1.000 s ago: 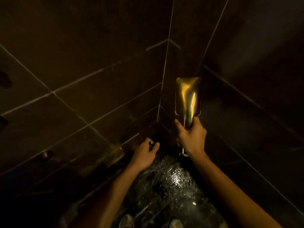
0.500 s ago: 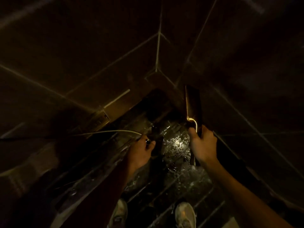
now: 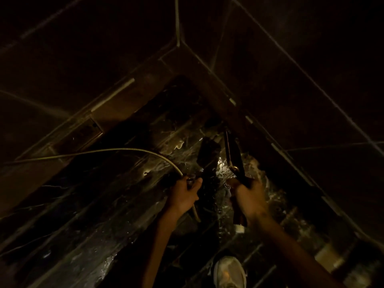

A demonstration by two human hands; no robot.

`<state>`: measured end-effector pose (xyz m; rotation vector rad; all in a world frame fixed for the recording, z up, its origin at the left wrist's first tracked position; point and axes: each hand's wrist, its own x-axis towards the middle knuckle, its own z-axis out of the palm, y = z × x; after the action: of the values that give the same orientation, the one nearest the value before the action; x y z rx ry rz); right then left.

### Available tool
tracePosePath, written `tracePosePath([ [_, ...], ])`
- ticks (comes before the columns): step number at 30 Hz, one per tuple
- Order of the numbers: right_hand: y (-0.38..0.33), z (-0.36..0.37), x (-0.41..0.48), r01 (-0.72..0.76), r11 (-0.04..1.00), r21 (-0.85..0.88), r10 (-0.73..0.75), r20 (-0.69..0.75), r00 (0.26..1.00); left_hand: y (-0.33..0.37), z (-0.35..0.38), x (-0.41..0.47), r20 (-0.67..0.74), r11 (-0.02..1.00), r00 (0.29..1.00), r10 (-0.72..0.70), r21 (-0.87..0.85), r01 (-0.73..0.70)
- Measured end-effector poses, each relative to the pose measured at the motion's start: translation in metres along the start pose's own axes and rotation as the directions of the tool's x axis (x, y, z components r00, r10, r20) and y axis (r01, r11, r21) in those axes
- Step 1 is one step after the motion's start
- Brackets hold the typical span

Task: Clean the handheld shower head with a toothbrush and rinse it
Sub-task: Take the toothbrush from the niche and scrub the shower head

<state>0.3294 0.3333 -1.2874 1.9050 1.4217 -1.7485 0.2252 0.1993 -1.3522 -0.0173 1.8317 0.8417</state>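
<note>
Dark tiled walls (image 3: 291, 80) meeting at a corner, wet floor (image 3: 124, 204) glistening, white shoe (image 3: 228, 271) showing at the bottom edge, metal hose (image 3: 124, 150) arcing in from the left, left hand (image 3: 184, 194) curling round the hose end, right hand (image 3: 248, 196) gripping the handle of the shower head (image 3: 232, 151), head pointing edge-on over the floor.

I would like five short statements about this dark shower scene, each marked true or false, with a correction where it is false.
1. The right hand grips the handle of the flat rectangular metal shower head. True.
2. The left hand is empty. False: it holds the flexible metal hose.
3. The dark tiled floor is wet and glints. True.
4. The shower head lies on the floor. False: it is held above the floor, seen edge-on.
5. A white shoe shows near the bottom edge. True.
</note>
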Motion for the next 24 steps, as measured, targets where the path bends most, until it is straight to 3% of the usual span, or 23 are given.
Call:
tracePosePath([
  [4, -0.019, -0.011, -0.032, -0.023, 0.995, 0.1, 0.016, 0.068, 0.998, 0.034, -0.031, -0.037, -0.1, 0.97, 0.995, -0.011, -0.243, -0.014],
  [8, -0.103, -0.007, -0.106, 0.126, 0.992, 0.03, -0.129, 0.189, 0.973, 0.129, -0.095, -0.101, -0.183, 0.894, 0.98, 0.077, -0.421, -0.149],
  [10, -0.167, -0.009, -0.161, 0.24, 0.971, 0.017, -0.235, 0.266, 0.935, 0.197, -0.138, -0.148, -0.221, 0.875, 0.961, 0.166, -0.416, -0.246],
  [12, -0.231, -0.015, -0.221, 0.345, 0.938, 0.028, -0.335, 0.326, 0.884, 0.265, -0.183, -0.205, -0.267, 0.869, 0.924, 0.273, -0.344, -0.356],
  [15, -0.33, -0.03, -0.331, 0.504, 0.859, 0.094, -0.5, 0.369, 0.783, 0.371, -0.257, -0.328, -0.312, 0.838, 0.813, 0.492, -0.084, -0.539],
  [18, -0.413, -0.056, -0.454, 0.61, 0.77, 0.188, -0.616, 0.469, 0.633, 0.458, -0.318, -0.463, -0.31, 0.76, 0.699, 0.645, 0.166, -0.628],
  [21, -0.489, -0.084, -0.577, 0.677, 0.683, 0.272, -0.702, 0.499, 0.508, 0.537, -0.369, -0.602, -0.342, 0.628, 0.527, 0.778, 0.42, -0.655],
  [24, -0.54, -0.104, -0.69, 0.747, 0.569, 0.345, -0.777, 0.523, 0.35, 0.601, -0.408, -0.73, -0.355, 0.532, 0.398, 0.846, 0.619, -0.578],
])
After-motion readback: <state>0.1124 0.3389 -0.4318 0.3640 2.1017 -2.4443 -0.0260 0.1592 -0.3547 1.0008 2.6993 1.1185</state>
